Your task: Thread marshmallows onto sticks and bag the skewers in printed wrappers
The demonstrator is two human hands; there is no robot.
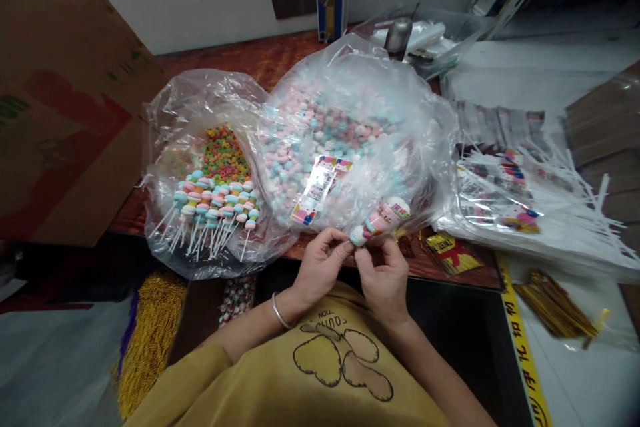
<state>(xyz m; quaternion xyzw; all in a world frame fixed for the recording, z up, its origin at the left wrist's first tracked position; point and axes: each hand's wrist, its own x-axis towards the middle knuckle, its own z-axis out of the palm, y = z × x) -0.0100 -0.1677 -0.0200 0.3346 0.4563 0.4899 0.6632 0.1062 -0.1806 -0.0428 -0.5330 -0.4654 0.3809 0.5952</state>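
Observation:
A marshmallow lollipop in a clear printed wrapper leans up and to the right just beyond my fingertips. At its lower end my left hand pinches with thumb and forefinger. My right hand is closed from the other side, its fingers meeting the left ones at the wrapper's bottom; the exact grip there is partly hidden. Flat printed wrappers lie on a big plastic bag of pink, blue and white candy pieces. To the left, finished candy sticks lie in a row on a second bag.
Colourful ring candies fill part of the left bag. White sticks and printed wrappers are piled at right. Gold twist ties lie by the table edge. A cardboard box stands at left; a blue device stands behind.

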